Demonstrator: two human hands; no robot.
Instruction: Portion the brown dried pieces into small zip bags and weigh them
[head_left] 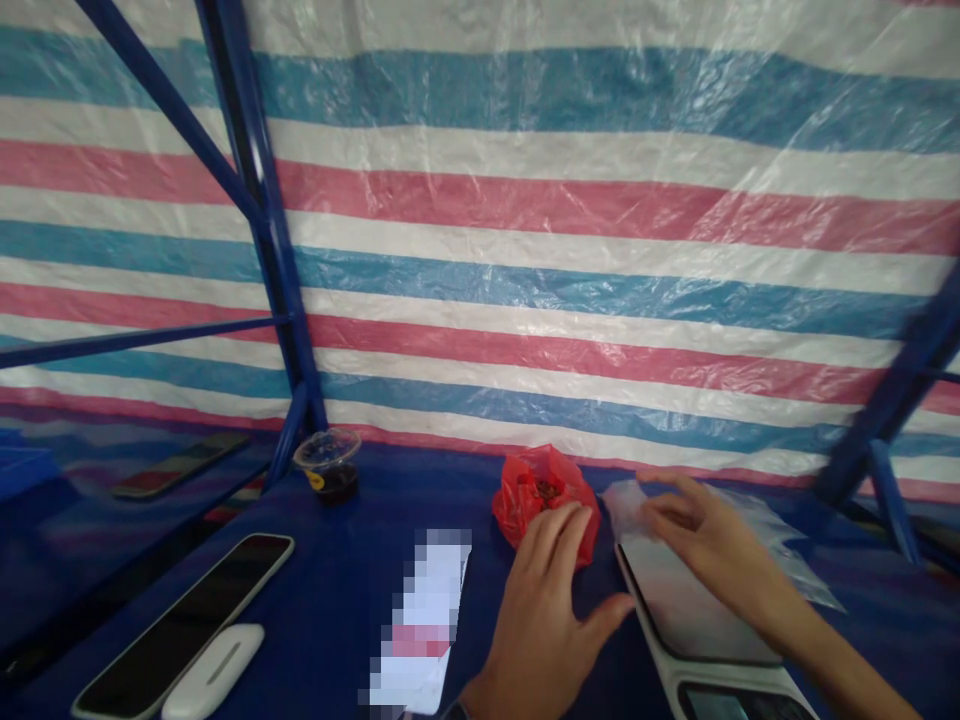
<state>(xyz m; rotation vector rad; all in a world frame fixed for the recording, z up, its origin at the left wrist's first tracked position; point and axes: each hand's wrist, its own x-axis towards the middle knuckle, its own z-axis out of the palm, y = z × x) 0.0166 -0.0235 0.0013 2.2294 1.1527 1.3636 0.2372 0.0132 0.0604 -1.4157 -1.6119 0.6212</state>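
As left hand (544,600) overlaps red bag (534,487), scale (690,620) runs off btm.

Woven plastic sheet in the tarp (525,250), glossy, creased and rippled. Painted metal in the frame (259,210), smooth, with a slight sheen. Matt blue cloth over the table (352,600), soft and lightly wrinkled. Thin, crinkled, shiny plastic in the red bag (536,490); limp, see-through film in the clear bag (757,520). On the scale (690,610), a dull grey platter, probably brushed metal, above smooth white plastic. Clear glossy plastic in the cup (328,460). Glossy black glass on the phone (187,620); smooth, satin white plastic on the device (214,670) beside it.
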